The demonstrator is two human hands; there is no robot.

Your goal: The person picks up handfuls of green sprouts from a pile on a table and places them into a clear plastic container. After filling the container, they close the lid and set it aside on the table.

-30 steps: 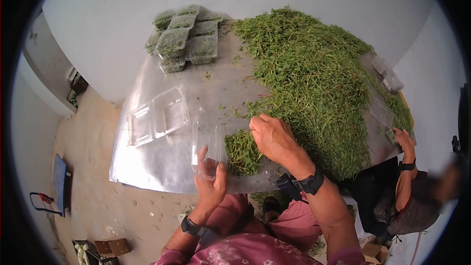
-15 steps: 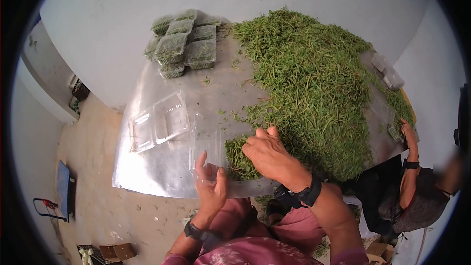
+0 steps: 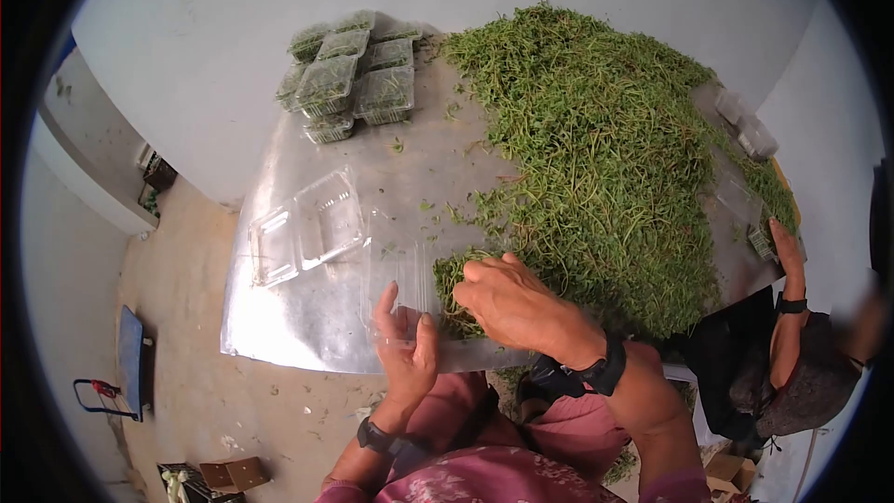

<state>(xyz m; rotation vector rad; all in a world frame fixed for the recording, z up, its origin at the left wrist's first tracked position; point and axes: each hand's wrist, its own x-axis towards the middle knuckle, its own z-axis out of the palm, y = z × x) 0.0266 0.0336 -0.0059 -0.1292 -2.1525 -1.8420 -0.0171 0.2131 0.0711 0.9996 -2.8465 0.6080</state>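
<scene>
A clear plastic clamshell container [image 3: 396, 256] lies opened at the table's front edge, its lid to the left and its other half filled with green leafy stems [image 3: 453, 272]. My left hand [image 3: 407, 346] grips the container's near side, fingers behind the clear plastic and thumb by the middle. Curled over the filled half, my right hand [image 3: 517, 303] has its fingers down in the stems; its fingertips are hidden. Right of it spreads a large heap of the same greens [image 3: 596, 158].
An opened clamshell [image 3: 307, 228] lies to the left on the metal table [image 3: 279, 321]. Filled, closed boxes [image 3: 354, 79] are stacked at the back left. At the right a co-worker's hand [image 3: 787, 247] is near another container. A blue trolley [image 3: 133, 359] stands on the floor.
The view has shifted slightly. My right hand has moved a little lower and left over the stems in the container, while my left hand keeps its hold.
</scene>
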